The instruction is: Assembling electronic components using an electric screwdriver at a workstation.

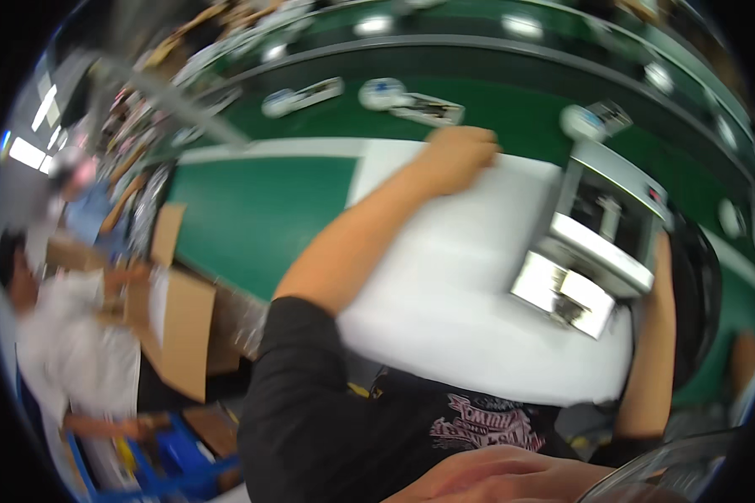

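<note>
My left hand (pixel 464 158) is closed at the far edge of a white sheet (pixel 445 277), beside the green belt. Whatever its curled fingers hold, if anything, is hidden. On the right side of the sheet stands a silver, box-framed metal device (pixel 606 243) with an open middle and a shiny plate at its near end. My right hand (pixel 663 256) is along that device's right side, and its fingers are out of sight behind the frame.
Beyond the sheet runs a green conveyor belt (pixel 512 105) carrying white round-ended units (pixel 382 94) with flat rectangular parts. A green tabletop (pixel 260 210) lies to the left. Cardboard boxes (pixel 184 335) and a co-worker (pixel 84 352) are further left. A black round object (pixel 698 293) sits at right.
</note>
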Demonstrator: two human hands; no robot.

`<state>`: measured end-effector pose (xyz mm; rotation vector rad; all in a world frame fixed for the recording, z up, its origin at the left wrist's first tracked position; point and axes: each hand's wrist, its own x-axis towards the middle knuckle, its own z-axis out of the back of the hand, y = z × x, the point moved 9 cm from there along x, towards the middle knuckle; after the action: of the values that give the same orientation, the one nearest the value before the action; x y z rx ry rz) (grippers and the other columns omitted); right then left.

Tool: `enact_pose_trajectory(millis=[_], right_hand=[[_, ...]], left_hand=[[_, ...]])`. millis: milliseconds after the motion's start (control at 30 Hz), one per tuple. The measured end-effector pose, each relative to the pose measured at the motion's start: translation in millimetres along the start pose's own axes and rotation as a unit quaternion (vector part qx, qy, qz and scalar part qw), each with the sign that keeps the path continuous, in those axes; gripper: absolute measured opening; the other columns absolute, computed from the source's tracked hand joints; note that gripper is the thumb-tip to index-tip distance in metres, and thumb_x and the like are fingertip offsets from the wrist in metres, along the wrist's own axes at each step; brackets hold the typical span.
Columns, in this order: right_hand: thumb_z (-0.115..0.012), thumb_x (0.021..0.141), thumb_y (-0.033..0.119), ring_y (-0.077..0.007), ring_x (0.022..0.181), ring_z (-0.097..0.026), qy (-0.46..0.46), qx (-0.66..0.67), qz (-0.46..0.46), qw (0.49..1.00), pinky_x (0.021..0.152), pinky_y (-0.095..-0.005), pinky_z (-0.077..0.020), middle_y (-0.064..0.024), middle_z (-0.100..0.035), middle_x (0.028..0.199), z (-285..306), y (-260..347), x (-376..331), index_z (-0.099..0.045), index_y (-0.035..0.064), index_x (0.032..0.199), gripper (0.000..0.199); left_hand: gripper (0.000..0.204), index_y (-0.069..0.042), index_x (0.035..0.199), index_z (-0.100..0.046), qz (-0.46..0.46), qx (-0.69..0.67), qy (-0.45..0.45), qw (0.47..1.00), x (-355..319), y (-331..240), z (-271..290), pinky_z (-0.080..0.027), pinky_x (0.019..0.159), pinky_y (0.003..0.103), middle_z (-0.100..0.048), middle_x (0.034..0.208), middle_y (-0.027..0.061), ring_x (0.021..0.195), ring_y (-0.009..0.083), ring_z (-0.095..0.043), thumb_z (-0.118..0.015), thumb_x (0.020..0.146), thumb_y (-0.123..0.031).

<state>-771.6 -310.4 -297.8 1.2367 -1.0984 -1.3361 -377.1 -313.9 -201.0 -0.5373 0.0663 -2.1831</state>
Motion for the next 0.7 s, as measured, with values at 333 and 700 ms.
enact_pose_trajectory(millis=[333, 700], right_hand=[[-0.064, 0.100, 0.043, -0.0137, 0.056, -0.061, -0.017, -0.006, -0.082, 0.996, 0.053, -0.0294, -0.0502, -0.0055, -0.062, 0.072, -40.7, 68.5, -32.4, -0.063, -0.0042, 0.103, 0.047], [-0.065, 0.100, 0.044, -0.0151, 0.051, -0.061, 0.038, -0.005, -0.092, 0.995, 0.050, -0.0307, -0.0513, -0.0055, -0.061, 0.070, -40.6, 62.6, -25.8, -0.064, -0.0043, 0.099, 0.048]], left_hand=[[0.007, -0.003, 0.090, -0.074, -0.037, 0.009, -0.026, 0.999, 20.1, -31.4, 11.0, -0.055, 0.070, 0.040, -0.069, 0.091, 0.0106, 0.082, 0.0325, -0.068, -0.073, 0.083, -0.002], [0.007, 0.000, 0.089, -0.073, 0.080, -0.067, -0.020, 0.994, 16.4, -5.6, 2.1, -0.052, 0.068, 0.038, -0.067, 0.089, 0.0134, 0.078, 0.0326, -0.066, -0.074, 0.082, 0.002]])
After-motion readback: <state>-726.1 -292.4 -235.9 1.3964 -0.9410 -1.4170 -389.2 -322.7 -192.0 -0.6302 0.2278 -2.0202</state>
